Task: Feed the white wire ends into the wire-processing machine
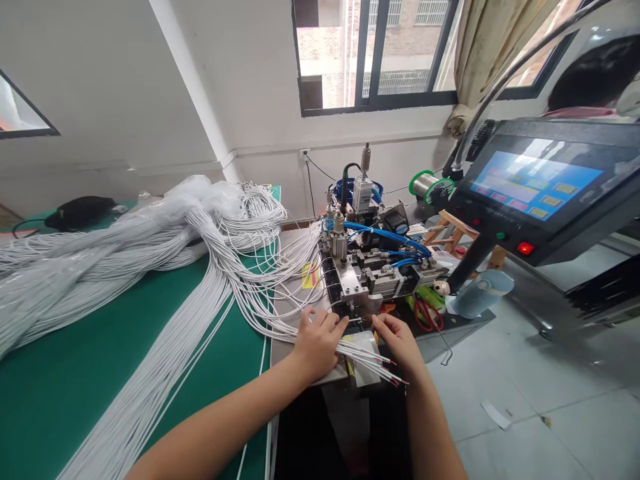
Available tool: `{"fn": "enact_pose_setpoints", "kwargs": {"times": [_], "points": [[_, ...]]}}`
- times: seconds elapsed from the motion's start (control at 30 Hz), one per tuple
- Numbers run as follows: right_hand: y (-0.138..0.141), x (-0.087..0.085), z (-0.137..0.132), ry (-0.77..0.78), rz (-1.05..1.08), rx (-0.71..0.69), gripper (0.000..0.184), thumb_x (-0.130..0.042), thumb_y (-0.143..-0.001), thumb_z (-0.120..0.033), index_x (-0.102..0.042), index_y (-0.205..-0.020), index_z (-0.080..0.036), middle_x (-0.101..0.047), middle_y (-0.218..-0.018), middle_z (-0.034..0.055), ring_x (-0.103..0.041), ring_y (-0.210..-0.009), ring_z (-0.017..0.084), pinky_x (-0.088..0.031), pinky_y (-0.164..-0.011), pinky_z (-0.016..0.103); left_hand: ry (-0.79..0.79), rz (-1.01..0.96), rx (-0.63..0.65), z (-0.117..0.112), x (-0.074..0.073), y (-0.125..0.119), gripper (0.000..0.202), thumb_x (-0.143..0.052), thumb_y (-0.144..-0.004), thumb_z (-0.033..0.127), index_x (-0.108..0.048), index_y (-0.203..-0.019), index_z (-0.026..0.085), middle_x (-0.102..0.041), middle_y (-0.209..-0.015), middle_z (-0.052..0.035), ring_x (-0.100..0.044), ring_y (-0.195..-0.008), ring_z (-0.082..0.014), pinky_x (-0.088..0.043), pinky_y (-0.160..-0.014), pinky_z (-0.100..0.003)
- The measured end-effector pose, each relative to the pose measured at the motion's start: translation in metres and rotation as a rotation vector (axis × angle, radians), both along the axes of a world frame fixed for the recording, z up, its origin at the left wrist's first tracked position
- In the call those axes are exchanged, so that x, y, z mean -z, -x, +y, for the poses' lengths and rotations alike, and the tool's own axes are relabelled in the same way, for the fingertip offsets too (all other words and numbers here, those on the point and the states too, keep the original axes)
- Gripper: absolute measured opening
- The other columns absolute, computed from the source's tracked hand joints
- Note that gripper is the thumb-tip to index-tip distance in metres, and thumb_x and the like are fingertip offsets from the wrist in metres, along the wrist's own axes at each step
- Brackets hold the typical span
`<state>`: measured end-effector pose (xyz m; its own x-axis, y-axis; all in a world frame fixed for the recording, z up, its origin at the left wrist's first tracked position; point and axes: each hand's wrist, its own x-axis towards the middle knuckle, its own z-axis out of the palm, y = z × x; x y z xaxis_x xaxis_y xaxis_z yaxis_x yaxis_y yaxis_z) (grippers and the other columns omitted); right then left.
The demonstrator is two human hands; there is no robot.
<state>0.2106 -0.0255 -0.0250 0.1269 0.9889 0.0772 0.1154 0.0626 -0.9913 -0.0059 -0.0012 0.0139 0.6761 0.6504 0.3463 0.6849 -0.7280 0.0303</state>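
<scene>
My left hand (316, 343) lies curled over a fan of thin white cables (370, 360) at the front of a small metal machine (370, 267), pressing them down. My right hand (397, 340) sits just to the right, fingers pinched on one white cable near the machine's front slot. The cable ends with red tips stick out toward the right under my right wrist. Both hands are close together, almost touching.
Big bundles of white cables (125, 253) sprawl over the green table mat (75, 380) on the left. A touchscreen control panel (540, 183) hangs at the right. A solder wire spool (429, 185), red-handled scissors (425, 315) and a pale blue bottle (480, 293) stand beside the machine. Another person's head (595, 77) shows behind the panel.
</scene>
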Motion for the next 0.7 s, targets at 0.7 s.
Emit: {"fn": "enact_pose_setpoints", "kwargs": {"times": [0.7], "points": [[-0.016,-0.030,-0.038,-0.050,-0.169,0.046,0.029,-0.065,-0.082,-0.046,-0.068,-0.081,-0.017,-0.063,-0.071,0.0035,-0.054,-0.063,0.018,-0.042,-0.057,0.027,-0.239,-0.130,0.325,0.001,0.004,0.006,0.043,-0.036,-0.092,0.013,-0.050,-0.131,0.020,-0.065,-0.108,-0.0062,-0.062,-0.090,-0.0142,-0.038,-0.084,-0.033]]}}
